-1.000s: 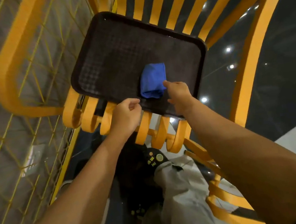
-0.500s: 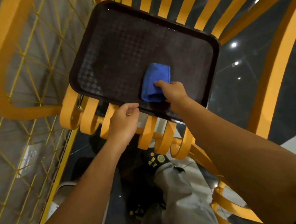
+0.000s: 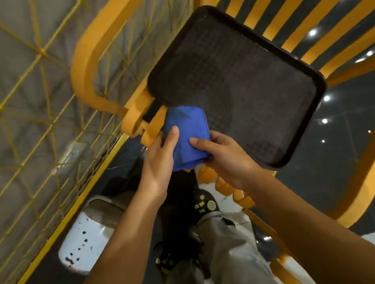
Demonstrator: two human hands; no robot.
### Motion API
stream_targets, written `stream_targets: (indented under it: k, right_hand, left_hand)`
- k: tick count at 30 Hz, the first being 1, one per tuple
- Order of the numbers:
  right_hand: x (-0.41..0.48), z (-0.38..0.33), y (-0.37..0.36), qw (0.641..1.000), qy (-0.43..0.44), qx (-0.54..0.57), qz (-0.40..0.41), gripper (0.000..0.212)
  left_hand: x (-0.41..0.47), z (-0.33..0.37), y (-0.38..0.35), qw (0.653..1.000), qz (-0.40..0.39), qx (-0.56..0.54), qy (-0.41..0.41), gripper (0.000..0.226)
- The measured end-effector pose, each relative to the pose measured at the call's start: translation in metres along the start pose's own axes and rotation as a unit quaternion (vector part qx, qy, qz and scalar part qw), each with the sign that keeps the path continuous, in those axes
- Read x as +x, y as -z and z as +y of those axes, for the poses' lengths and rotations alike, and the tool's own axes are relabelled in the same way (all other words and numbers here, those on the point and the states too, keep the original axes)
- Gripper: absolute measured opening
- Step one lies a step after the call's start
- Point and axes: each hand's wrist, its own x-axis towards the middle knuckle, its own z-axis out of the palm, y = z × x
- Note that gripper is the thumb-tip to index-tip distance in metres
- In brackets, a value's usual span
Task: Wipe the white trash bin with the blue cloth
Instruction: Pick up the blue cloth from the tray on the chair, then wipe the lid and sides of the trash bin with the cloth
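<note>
The folded blue cloth point(image 3: 186, 132) is held between both hands, lifted off the near left corner of the dark tray point(image 3: 238, 82). My left hand point(image 3: 160, 162) grips its left side with the thumb on top. My right hand point(image 3: 224, 158) holds its right side, thumb pressed on the cloth. The white trash bin point(image 3: 87, 238) stands on the floor at the lower left, below my left forearm; its lid shows dark specks.
The tray rests on an orange slatted bench point(image 3: 310, 30). An orange armrest point(image 3: 90, 66) curves at its left. Yellow wire mesh point(image 3: 11, 117) fills the left side. My legs and dark shoes point(image 3: 202, 206) are on the glossy dark floor below.
My right hand pulled the cloth off the tray toward me, and my left hand left the bench edge and took hold of it. The view swung left, bringing the white bin into sight.
</note>
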Motion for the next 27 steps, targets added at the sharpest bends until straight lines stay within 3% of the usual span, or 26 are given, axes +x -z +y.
stream_targets:
  k: [3,6,10,15,19,21,27]
  right_hand:
    - [-0.015,0.017,-0.025,0.999,-0.017,0.000,-0.039,0.046]
    - [-0.030,0.035,-0.049,0.993,-0.023,-0.069,-0.091,0.049]
    - [-0.040,0.073,-0.075,0.978,-0.021,-0.177,-0.112,0.039]
    - [-0.036,0.126,-0.102,0.962,0.001,-0.236,-0.139,0.040]
    - [-0.027,0.167,-0.117,0.929,0.060,-0.317,-0.181,0.048]
    - [-0.020,0.186,-0.121,0.918,0.059,-0.340,-0.196,0.049]
    - [-0.004,0.225,-0.115,0.908,0.040,-0.364,-0.202,0.031]
  left_hand:
    - [-0.026,-0.011,0.029,0.998,0.057,-0.036,0.017,0.017]
    - [-0.058,-0.032,0.058,0.992,0.090,-0.084,0.030,0.036]
    - [-0.097,-0.068,0.087,0.972,0.139,-0.187,0.027,0.024]
    - [-0.127,-0.125,0.117,0.954,0.199,-0.225,0.021,0.051]
    - [-0.134,-0.169,0.135,0.947,0.242,-0.213,0.016,0.030]
    - [-0.134,-0.190,0.141,0.942,0.259,-0.211,0.026,0.032]
    - [-0.137,-0.230,0.145,0.928,0.270,-0.255,-0.016,0.021]
